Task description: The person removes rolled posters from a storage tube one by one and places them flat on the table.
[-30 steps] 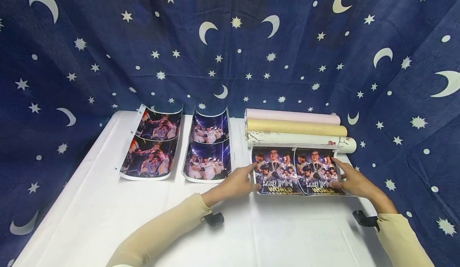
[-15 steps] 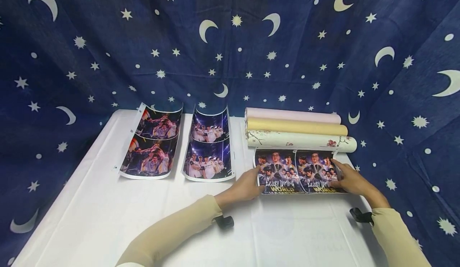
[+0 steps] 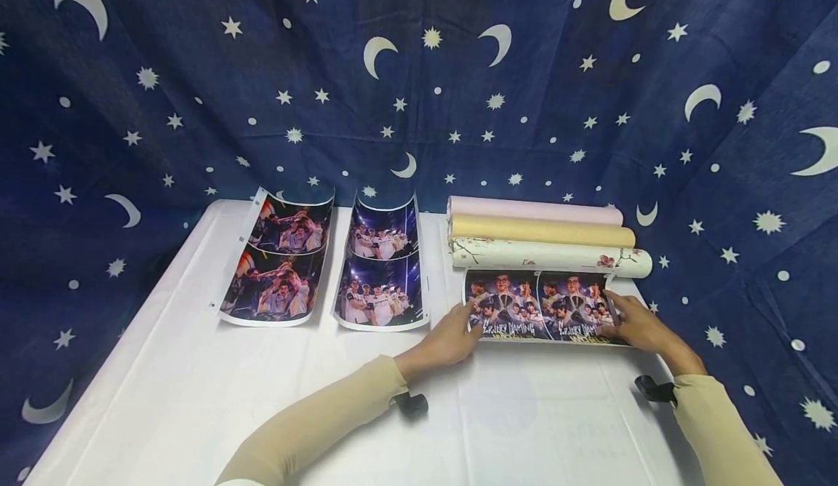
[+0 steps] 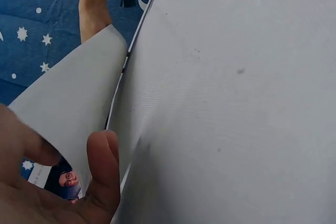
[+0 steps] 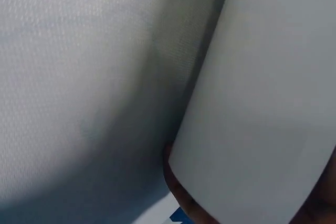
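A printed poster (image 3: 507,298) with two matching group pictures lies at the right of the table in the head view, its near edge curling upward. At its left end, my left hand (image 3: 448,337) holds the curled edge between thumb and fingers. My right hand (image 3: 641,326) grips the opposite end in the same way. The poster's white back (image 4: 73,87) shows as a curved sheet in the left wrist view, beside the left thumb (image 4: 103,169). In the right wrist view, a finger (image 5: 181,192) wraps the end of the white curl; most of that hand is hidden.
Three rolls lie behind the poster: pink (image 3: 533,209), yellow (image 3: 543,231) and white with a blossom print (image 3: 556,255). Two curved photo sheets, one red-toned (image 3: 278,282) and one purple-toned (image 3: 380,289), lie to the left on the white table (image 3: 196,391). A starry blue cloth (image 3: 327,49) hangs behind.
The poster's near edge has curled up farther, covering the bottom line of lettering. My left hand has shifted a little to the right, then stayed nearly still. The other sheets and rolls are unmoved.
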The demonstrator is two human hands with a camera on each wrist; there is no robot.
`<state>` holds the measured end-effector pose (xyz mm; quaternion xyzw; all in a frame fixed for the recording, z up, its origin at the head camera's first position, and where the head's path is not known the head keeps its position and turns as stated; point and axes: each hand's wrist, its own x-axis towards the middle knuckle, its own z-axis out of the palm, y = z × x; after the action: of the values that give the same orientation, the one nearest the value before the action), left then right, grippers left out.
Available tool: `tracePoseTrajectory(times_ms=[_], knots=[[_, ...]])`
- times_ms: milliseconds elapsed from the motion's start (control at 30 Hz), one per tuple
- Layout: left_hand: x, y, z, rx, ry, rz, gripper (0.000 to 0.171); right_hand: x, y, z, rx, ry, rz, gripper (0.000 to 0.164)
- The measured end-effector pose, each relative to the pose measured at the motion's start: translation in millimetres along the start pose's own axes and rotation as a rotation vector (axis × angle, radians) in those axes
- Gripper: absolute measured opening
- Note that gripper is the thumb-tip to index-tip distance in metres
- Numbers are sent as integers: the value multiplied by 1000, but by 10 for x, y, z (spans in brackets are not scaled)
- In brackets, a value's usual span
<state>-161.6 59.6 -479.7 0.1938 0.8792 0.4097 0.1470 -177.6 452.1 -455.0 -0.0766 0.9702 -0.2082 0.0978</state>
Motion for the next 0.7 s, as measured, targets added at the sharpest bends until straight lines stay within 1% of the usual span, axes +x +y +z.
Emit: tracePoseTrajectory(times_ms=[133, 200, 300, 400, 567, 633, 700], knots=[[-34, 42, -8, -70, -4, -79, 63, -2, 1, 7, 6, 9, -13, 83], [-57, 56, -16, -84, 4, -96, 63, -6, -8, 3, 1, 22, -1, 79], [-90, 79, -41, -85, 28, -72, 64, -34, -47, -29, -15, 51, 44, 73], [-133, 112, -88, -78, 58, -45, 64, -71, -128, -82, -37, 128, 66, 66], [-222, 175, -212, -80, 92, 0, 64, -100, -287, -149, -68, 309, -7, 54], [-251, 189, -267, -80, 101, 30, 63, -106, -369, -171, -74, 356, -33, 51], [-282, 203, -330, -90, 110, 59, 61, -118, -471, -192, -70, 385, -45, 50]])
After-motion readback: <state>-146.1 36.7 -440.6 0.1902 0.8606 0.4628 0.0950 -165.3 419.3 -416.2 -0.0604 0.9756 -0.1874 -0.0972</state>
